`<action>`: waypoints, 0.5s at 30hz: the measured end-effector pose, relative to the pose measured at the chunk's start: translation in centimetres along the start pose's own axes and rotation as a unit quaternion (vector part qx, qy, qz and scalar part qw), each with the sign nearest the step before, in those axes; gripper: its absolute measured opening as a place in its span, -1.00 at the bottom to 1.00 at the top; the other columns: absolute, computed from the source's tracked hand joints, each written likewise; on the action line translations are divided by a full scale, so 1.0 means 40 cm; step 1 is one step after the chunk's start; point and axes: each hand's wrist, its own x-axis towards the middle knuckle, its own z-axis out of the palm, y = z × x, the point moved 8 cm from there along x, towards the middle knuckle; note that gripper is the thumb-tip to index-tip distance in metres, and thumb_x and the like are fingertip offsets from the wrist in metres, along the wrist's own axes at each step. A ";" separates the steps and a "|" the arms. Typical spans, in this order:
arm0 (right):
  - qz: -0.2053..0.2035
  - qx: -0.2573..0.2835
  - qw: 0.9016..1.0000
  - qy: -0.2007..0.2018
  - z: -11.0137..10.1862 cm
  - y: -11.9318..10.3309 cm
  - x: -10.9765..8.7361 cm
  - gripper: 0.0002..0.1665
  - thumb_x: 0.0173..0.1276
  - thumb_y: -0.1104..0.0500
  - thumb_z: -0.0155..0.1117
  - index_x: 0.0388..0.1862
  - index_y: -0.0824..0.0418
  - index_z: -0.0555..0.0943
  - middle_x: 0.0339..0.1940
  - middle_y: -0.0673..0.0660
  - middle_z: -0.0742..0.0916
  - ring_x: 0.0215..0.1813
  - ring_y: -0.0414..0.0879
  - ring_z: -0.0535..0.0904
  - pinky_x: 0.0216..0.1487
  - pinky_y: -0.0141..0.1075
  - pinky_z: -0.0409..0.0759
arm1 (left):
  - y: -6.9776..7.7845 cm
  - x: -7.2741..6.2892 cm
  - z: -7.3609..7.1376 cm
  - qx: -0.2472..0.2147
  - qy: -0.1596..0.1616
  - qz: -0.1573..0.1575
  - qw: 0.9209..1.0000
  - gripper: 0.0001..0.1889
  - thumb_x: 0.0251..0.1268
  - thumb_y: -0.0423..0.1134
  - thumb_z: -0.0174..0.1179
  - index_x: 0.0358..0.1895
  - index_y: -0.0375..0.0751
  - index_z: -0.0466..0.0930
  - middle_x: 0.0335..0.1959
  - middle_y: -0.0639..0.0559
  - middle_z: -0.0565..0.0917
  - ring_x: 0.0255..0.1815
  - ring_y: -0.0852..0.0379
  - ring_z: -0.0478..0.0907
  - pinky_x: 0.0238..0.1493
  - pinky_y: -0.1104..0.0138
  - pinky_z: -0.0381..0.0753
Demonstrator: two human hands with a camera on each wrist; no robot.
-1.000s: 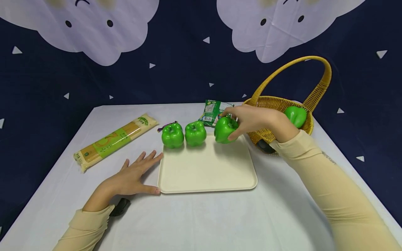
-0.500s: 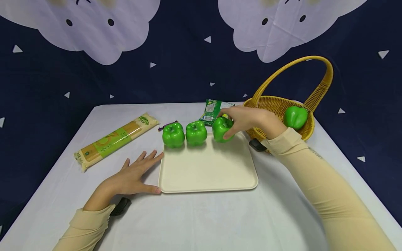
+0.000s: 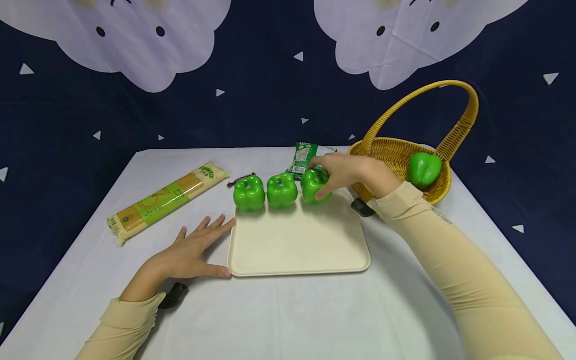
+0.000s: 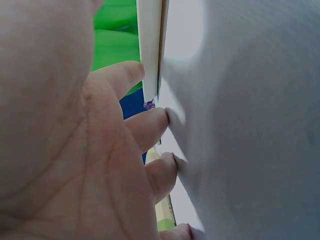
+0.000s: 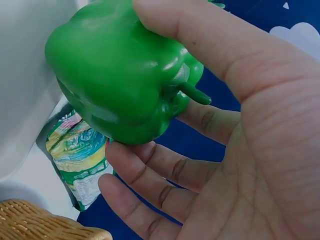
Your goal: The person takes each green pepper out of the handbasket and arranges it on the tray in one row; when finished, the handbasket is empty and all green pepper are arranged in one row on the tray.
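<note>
My right hand [image 3: 344, 172] holds a green bell pepper [image 3: 312, 186] at the far edge of the cream tray [image 3: 299, 245]. The right wrist view shows thumb and fingers around this pepper [image 5: 115, 75], its stem toward the palm. Two more green bell peppers, a middle one [image 3: 282, 191] and a left one [image 3: 249, 194], stand in a row along that same edge. My left hand [image 3: 186, 252] lies with fingers spread on the white cloth, its thumb and a fingertip at the tray's left edge. In the left wrist view, fingertips [image 4: 135, 72] meet the tray's side and the cloth.
A yellow wicker basket [image 3: 391, 145] with a tall handle stands at the back right, holding another green bell pepper [image 3: 424, 170]. Behind the tray lie a green snack packet [image 3: 303, 157] and a small purple wrapped item [image 3: 238, 181]. A long noodle packet [image 3: 166, 202] lies at the left.
My right hand has shifted left with the bell pepper, bringing it closer to the middle pepper. The left hand has stayed at the tray's left edge.
</note>
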 end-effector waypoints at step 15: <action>0.016 0.004 1.000 -0.011 0.023 0.003 0.013 -0.04 0.30 -0.13 0.64 0.55 0.15 0.43 0.50 0.29 0.56 0.57 0.22 0.42 0.62 0.15 0.39 | -0.003 0.002 0.002 0.000 0.000 -0.001 1.000 0.30 -0.02 0.49 0.51 0.78 0.23 0.01 0.80 -0.27 0.00 0.77 -0.57 -0.21 0.44 -0.71 -0.37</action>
